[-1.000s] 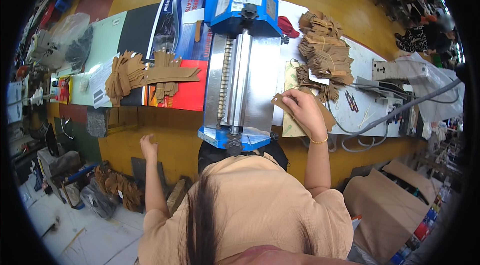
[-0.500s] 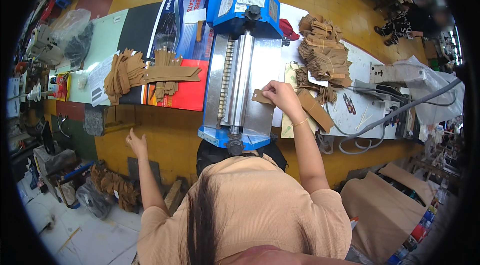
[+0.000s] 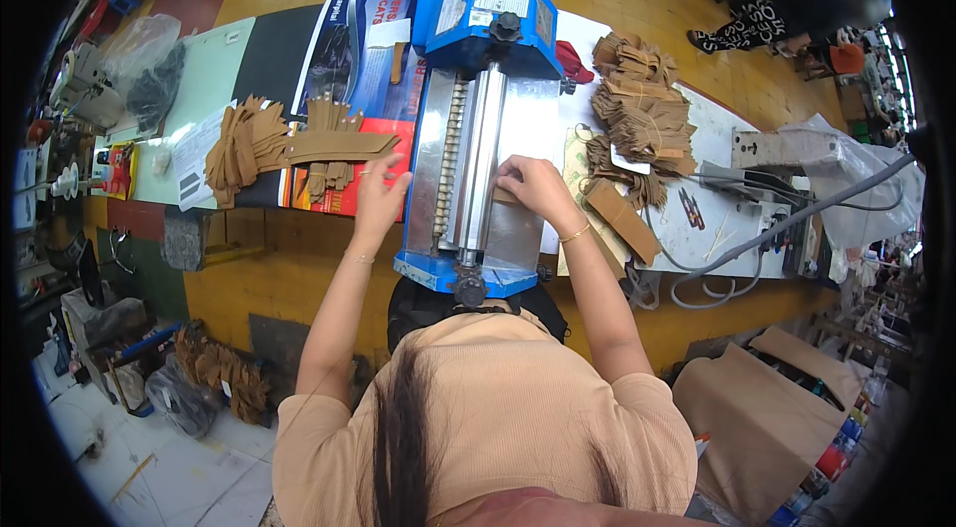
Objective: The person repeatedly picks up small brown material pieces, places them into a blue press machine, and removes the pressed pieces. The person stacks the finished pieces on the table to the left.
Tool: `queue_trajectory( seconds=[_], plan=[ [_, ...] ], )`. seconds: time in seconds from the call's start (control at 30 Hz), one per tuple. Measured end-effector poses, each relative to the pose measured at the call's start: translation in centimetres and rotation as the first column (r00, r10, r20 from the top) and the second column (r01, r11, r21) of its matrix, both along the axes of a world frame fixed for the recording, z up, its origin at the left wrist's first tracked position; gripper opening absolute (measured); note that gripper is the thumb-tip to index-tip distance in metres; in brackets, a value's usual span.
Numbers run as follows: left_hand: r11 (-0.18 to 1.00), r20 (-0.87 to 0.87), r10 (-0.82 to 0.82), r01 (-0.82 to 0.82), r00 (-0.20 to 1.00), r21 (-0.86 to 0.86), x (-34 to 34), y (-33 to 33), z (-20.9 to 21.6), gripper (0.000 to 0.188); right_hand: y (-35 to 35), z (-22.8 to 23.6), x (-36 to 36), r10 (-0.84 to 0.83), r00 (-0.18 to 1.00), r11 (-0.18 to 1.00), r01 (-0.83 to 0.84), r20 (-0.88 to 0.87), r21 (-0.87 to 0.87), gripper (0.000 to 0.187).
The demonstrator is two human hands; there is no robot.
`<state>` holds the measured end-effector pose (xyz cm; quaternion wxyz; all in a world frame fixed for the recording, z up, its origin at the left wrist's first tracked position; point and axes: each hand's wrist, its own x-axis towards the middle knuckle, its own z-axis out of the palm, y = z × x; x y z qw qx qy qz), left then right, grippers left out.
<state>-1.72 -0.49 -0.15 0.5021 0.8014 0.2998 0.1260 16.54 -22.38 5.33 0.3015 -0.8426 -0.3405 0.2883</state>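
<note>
A blue roller machine (image 3: 438,273) stands in front of me, with shiny metal rollers (image 3: 482,153) running away from me. My right hand (image 3: 538,188) is closed on a small brown leather piece (image 3: 504,196) at the right side of the rollers. Most of that piece is hidden under the fingers. Over the table's front edge, left of the machine, my left hand (image 3: 379,200) holds nothing, its fingers apart. Near its fingertips lies a long brown strip (image 3: 344,145) across a bundle of strips (image 3: 332,178). Another fanned bundle (image 3: 244,150) lies farther left.
Tied stacks of brown pieces (image 3: 645,104) lie right of the machine, with a wider brown strip (image 3: 623,220) near my right forearm. Dark-red-handled snips (image 3: 691,209) and a grey hose (image 3: 787,225) are farther right. Another person (image 3: 777,9) is at the far right.
My left hand has swung up and right from the far left to beside the machine. My right hand has moved left, bringing the leather piece to the rollers.
</note>
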Motion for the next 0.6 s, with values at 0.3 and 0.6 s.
queue_trajectory(
  seconds=[0.3, 0.6],
  plan=[
    [0.815, -0.174, -0.112, -0.010, 0.978, -0.579, 3.6, -1.6, 0.1, 0.034, -1.8, 1.0, 0.1, -0.055, 0.998, 0.998, 0.055, -0.012, -0.011, 0.022],
    [0.816, -0.141, -0.058, -0.034, 0.988, -0.578, 2.6, 0.4, -0.3, 0.030, -4.3, 0.9, 0.0, -0.168, 0.986, 0.986, 0.168, -0.010, -0.003, 0.024]
  ],
)
